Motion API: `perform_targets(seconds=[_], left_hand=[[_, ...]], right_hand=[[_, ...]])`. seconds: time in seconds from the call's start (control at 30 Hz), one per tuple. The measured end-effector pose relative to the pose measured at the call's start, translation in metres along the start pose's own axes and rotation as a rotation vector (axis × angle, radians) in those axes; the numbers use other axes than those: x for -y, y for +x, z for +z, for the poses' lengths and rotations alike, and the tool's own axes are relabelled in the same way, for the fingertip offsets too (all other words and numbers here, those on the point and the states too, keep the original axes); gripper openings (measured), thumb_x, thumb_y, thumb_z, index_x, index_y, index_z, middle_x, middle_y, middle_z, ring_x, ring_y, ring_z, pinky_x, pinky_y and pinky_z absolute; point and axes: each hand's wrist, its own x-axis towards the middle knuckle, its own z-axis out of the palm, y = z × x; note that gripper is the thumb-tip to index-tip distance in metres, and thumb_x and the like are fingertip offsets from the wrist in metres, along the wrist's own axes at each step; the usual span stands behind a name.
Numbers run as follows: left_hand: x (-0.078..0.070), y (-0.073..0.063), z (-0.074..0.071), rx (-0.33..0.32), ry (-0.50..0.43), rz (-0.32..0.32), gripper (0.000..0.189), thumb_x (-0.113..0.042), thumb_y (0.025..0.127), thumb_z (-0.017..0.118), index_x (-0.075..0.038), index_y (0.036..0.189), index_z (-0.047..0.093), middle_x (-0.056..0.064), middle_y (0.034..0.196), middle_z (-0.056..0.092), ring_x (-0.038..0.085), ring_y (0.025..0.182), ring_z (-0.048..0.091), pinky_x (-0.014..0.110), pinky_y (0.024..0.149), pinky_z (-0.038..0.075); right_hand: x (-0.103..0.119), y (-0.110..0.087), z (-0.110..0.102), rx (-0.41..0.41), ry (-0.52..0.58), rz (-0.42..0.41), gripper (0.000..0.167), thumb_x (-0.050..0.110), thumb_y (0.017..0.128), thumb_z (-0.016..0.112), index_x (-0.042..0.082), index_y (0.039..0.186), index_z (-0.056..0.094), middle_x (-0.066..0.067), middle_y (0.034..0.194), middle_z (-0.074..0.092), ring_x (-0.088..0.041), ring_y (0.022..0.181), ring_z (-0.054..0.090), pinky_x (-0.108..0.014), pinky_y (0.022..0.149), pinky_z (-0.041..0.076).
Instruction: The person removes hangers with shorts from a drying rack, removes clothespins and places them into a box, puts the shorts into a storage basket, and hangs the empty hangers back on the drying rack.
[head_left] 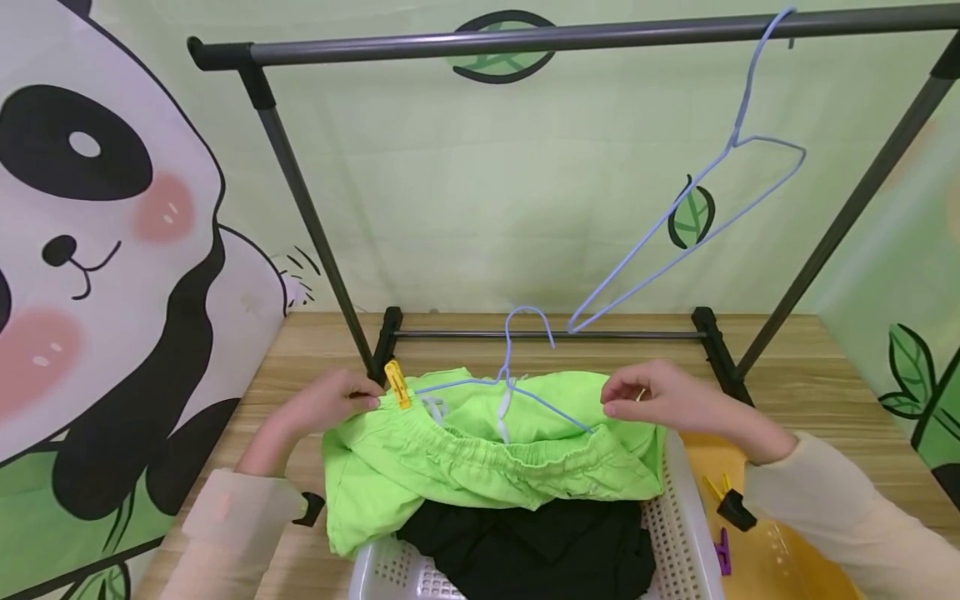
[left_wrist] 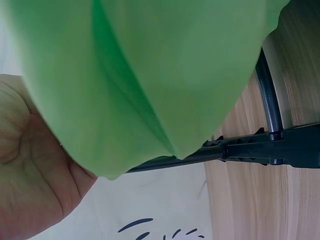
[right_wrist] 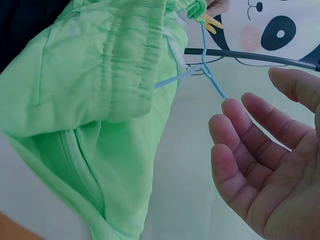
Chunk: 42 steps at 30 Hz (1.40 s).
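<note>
Bright green pants (head_left: 480, 458) with an elastic waistband lie bunched over a basket. A blue wire hanger (head_left: 507, 358) sits inside the waist, its hook standing up. One yellow clothespin (head_left: 397, 385) clips the waistband at the left end of this hanger. Beside that clothespin, my left hand (head_left: 333, 404) pinches the waistband corner; green cloth hides its fingertips in the left wrist view. My right hand (head_left: 667, 400) hovers by the right end of the waist. In the right wrist view its fingers (right_wrist: 235, 135) are relaxed and apart from the thumb, holding nothing.
Black cloth (head_left: 525, 546) lies under the pants in the white basket (head_left: 693, 533). A second blue hanger (head_left: 675, 200) hangs from the rack's bar (head_left: 600, 35). To the right, an orange tray (head_left: 802, 558) holds a purple clothespin (head_left: 723, 552).
</note>
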Motion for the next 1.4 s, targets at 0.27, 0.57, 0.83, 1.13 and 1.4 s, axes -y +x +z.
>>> perform_targets(seconds=[0.27, 0.57, 0.83, 1.13, 1.4], left_hand=[[0.0, 0.0, 0.001, -0.019, 0.013, 0.007, 0.018, -0.005, 0.086, 0.053, -0.001, 0.099, 0.065, 0.012, 0.096, 0.065, 0.018, 0.085, 0.058, 0.031, 0.071, 0.047], [0.001, -0.001, 0.0, -0.011, 0.011, 0.004, 0.018, -0.006, 0.086, 0.054, -0.002, 0.099, 0.065, 0.011, 0.096, 0.065, 0.021, 0.086, 0.058, 0.032, 0.071, 0.047], [0.0, -0.001, 0.0, -0.012, 0.015, 0.003, 0.018, -0.006, 0.086, 0.054, -0.002, 0.099, 0.065, 0.012, 0.096, 0.065, 0.021, 0.086, 0.058, 0.032, 0.071, 0.046], [0.002, 0.0, 0.001, -0.016, 0.02, 0.004, 0.019, -0.006, 0.086, 0.054, -0.002, 0.1, 0.065, 0.012, 0.098, 0.065, 0.02, 0.087, 0.059, 0.033, 0.073, 0.047], [0.0, 0.0, 0.0, -0.012, 0.034, 0.0, 0.019, -0.007, 0.086, 0.054, -0.002, 0.1, 0.065, 0.012, 0.099, 0.065, 0.021, 0.089, 0.059, 0.036, 0.074, 0.047]], right_hand=[[0.004, 0.01, 0.006, 0.026, -0.027, -0.019, 0.012, 0.021, 0.088, 0.054, 0.012, 0.091, 0.062, 0.001, 0.084, 0.062, -0.003, 0.076, 0.054, -0.025, 0.065, 0.049], [0.018, 0.025, 0.012, 0.059, -0.004, -0.048, 0.023, 0.022, 0.09, 0.05, 0.004, 0.095, 0.062, -0.009, 0.088, 0.063, -0.006, 0.069, 0.054, -0.023, 0.06, 0.048], [0.026, 0.038, 0.012, 0.069, 0.005, -0.105, 0.028, 0.027, 0.093, 0.044, 0.005, 0.09, 0.061, 0.0, 0.071, 0.054, -0.003, 0.055, 0.041, -0.02, 0.055, 0.039], [0.034, 0.047, 0.013, 0.048, 0.012, -0.098, 0.049, 0.042, 0.095, 0.03, 0.004, 0.1, 0.062, -0.014, 0.099, 0.063, -0.027, 0.092, 0.06, -0.033, 0.079, 0.047], [0.039, 0.064, 0.019, 0.09, 0.047, -0.064, 0.047, 0.042, 0.094, 0.032, 0.005, 0.097, 0.062, -0.015, 0.096, 0.062, -0.022, 0.088, 0.058, -0.027, 0.069, 0.048]])
